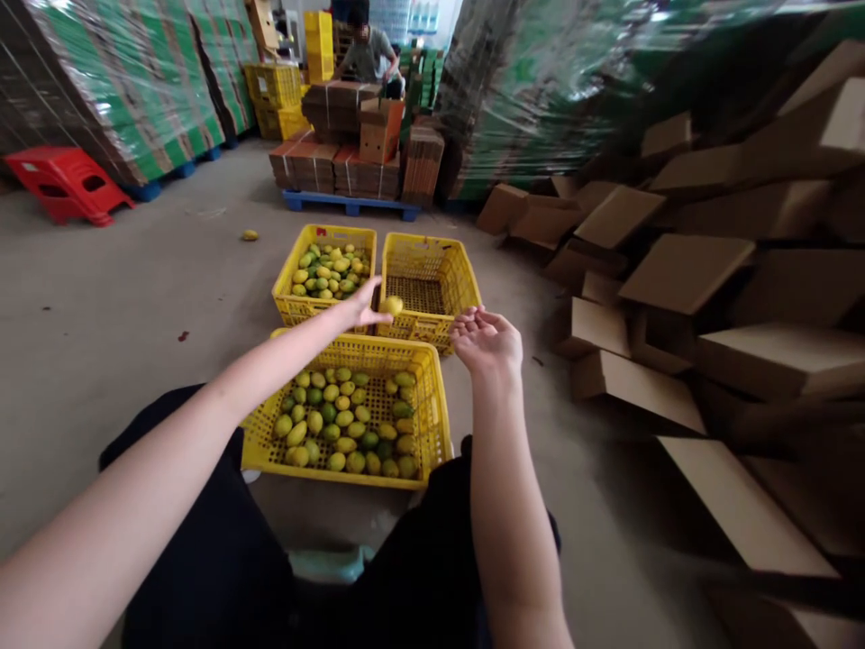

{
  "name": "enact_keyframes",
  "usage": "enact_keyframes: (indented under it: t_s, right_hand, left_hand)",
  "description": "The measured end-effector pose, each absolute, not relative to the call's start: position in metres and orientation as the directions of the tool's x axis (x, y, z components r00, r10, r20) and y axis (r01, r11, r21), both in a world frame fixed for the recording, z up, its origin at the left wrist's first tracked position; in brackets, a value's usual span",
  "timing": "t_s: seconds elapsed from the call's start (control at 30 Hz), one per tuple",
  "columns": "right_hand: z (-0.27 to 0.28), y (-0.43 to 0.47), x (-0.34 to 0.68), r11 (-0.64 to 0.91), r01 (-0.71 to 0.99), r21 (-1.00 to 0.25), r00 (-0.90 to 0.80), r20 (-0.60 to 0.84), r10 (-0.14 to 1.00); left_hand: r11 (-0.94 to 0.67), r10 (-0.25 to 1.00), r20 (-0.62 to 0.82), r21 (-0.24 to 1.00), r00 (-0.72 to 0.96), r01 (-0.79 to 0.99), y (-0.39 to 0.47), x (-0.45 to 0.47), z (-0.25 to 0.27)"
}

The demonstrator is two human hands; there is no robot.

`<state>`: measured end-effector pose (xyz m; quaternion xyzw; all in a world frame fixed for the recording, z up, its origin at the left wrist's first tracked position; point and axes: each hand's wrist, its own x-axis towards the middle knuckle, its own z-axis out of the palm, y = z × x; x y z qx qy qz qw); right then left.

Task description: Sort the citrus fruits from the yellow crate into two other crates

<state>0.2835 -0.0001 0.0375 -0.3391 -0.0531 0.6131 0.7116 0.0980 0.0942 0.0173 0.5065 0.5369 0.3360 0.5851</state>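
My left hand reaches over the gap between the crates with its fingers apart. A yellow lemon is right at its fingertips, in front of the back right yellow crate; it looks loose rather than gripped. My right hand is palm up beside that crate, its fingers loosely bent and apart, with nothing seen in it. Nearest my knees, a large yellow crate holds many yellow and green lemons. The back left yellow crate holds more lemons.
Cardboard boxes are heaped along the right. A blue pallet with stacked flat cartons stands ahead, a person behind it. A red stool and a stray lemon are on the floor at left.
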Motion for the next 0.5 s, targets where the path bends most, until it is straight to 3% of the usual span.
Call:
enact_keyframes:
  t_s: [0.13, 0.3, 0.5]
  right_hand:
    - [0.037, 0.001, 0.280, -0.010, -0.846, -0.533, 0.217, -0.361, 0.907]
    - [0.039, -0.005, 0.274, 0.005, -0.849, -0.528, 0.218, -0.342, 0.914]
    - [0.032, 0.000, 0.254, -0.143, -0.815, -0.561, 0.117, -0.402, 0.908]
  left_hand:
    - [0.237, 0.961, -0.265, 0.934, 0.076, 0.267, 0.128, 0.090, 0.019]
    - [0.278, 0.935, -0.353, 0.805, 0.046, 0.523, 0.094, 0.012, -0.051]
    - [0.290, 0.908, -0.420, 0.640, 0.008, 0.711, 0.109, -0.059, -0.099]
